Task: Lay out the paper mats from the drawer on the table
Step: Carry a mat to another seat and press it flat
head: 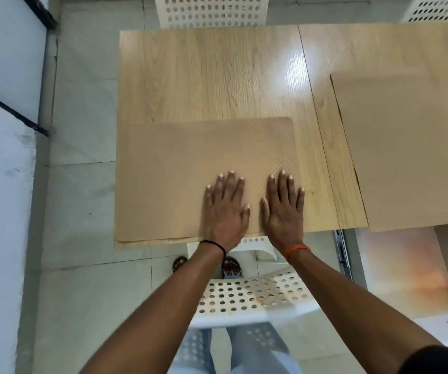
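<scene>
brown paper mat [190,168] lies flat at the near left end of the wooden counter [217,76]. left hand [224,209] and right hand [283,209] press on its near edge, fingers straight and spread, holding nothing. a second mat [406,147] lies to the right, well apart.

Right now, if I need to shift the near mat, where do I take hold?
Pinch the near mat at its near edge, coming from the chair side. It lies flat on the table, but that edge overhangs slightly, so fingers can slip beneath. Both hands, left hand and right hand, rest there already.
</scene>
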